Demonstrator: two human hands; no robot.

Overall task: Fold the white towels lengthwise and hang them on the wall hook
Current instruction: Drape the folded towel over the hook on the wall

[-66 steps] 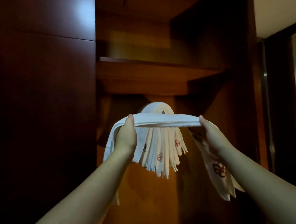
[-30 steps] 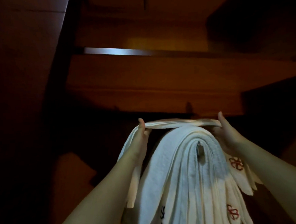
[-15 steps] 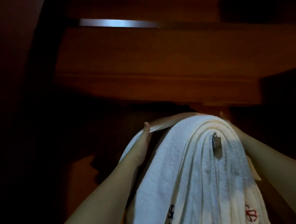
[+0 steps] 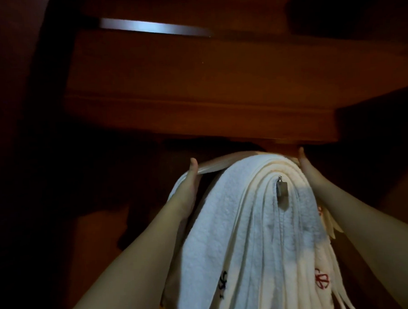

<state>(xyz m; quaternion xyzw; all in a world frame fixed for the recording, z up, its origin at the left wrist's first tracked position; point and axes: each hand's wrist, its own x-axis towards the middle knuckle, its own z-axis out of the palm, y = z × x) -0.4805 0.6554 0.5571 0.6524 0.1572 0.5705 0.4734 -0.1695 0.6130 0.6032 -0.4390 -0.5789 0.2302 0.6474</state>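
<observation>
Towel [image 4: 222, 164], folded into a strip, spans between my hands above the hung stack [image 4: 249, 234]. Left hand [image 4: 191, 178] pinches its end; right hand [image 4: 306, 170] holds the other, grip hidden. I judge hanging underway: next, lower it onto the hook [image 4: 281, 188].

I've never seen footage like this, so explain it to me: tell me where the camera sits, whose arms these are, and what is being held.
The camera is worn on a person's head, looking up past their own bare arms. There is no machine. The left hand and right hand hold a folded towel stretched between them, at the top of a stack of towels already draped over a metal hook. Above is a wooden shelf. The right hand's fingers are hidden behind the stack, so its grip cannot be judged.
</observation>
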